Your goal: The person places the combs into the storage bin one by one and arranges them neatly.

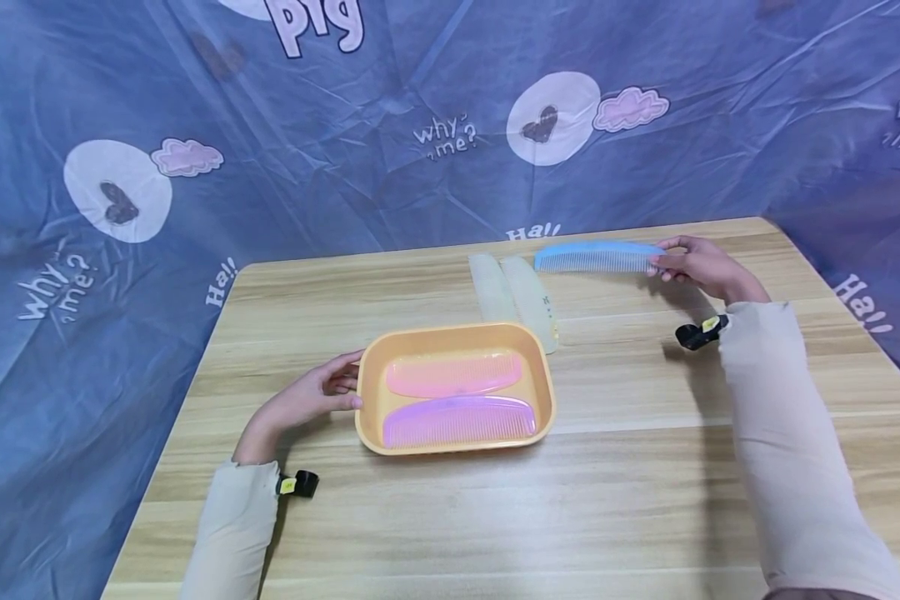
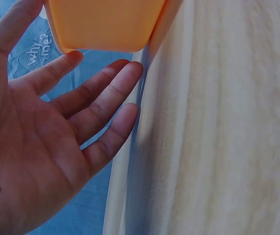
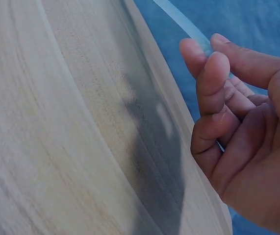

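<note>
In the head view my right hand pinches a blue comb by its right end, near the table's far edge, teeth toward me. The right wrist view has thumb and fingertips of the right hand closed together, with most of the comb out of sight. My left hand is at the left end of an orange plastic tray, its fingers loosely extended at the tray's end. Inside the tray lie a pink comb and, nearer me, a purple comb.
Two pale, whitish combs lie side by side behind the tray, their near ends partly behind its rim. The wooden table ends at a blue printed cloth that hangs behind and beside it.
</note>
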The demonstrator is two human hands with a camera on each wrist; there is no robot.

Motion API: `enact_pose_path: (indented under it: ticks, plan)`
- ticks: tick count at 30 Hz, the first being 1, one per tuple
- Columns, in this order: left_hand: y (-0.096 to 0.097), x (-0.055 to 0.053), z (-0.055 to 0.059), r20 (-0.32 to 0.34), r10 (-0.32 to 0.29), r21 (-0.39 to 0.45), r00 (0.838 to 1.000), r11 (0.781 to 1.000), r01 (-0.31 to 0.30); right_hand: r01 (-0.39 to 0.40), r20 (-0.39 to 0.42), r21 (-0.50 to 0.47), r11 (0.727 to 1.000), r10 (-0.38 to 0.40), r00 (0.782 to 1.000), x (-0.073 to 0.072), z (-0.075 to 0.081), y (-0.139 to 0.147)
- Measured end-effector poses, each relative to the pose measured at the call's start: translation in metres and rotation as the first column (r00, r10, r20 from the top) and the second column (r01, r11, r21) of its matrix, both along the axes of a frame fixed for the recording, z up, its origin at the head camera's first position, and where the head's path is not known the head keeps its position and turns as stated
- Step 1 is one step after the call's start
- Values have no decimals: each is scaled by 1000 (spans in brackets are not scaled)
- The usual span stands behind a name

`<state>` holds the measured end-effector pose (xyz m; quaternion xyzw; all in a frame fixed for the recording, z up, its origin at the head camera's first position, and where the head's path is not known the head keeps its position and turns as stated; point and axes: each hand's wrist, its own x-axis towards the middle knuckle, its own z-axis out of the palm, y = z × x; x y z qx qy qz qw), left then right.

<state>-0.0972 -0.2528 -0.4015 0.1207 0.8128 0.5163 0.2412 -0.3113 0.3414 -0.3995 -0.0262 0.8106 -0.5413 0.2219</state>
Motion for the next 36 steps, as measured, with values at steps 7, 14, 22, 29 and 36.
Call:
enact_pose_path:
  ticks: [7,14,22,29,36]
  plan:
    - [1,2,3,6,9,-17,1000,1000,-9,31,4,-56,998,-30,1000,10,5,3]
    - [1,3,4,12,6,-9,1000,1000,-6,43,16,-182,982,-41,999,21,9,4]
    - [1,2,4,28,2,-3,1000,1000,-2,68,54,-424,903,-50,997,40,17,-5]
    - [2,2,5,32,4,0,999,1000,-4,54,50,-502,863,-33,998,52,28,-17]
    - [2,0,6,35,9,-8,999,1000,-9,-19,28,-560,828,42,999,66,38,-30]
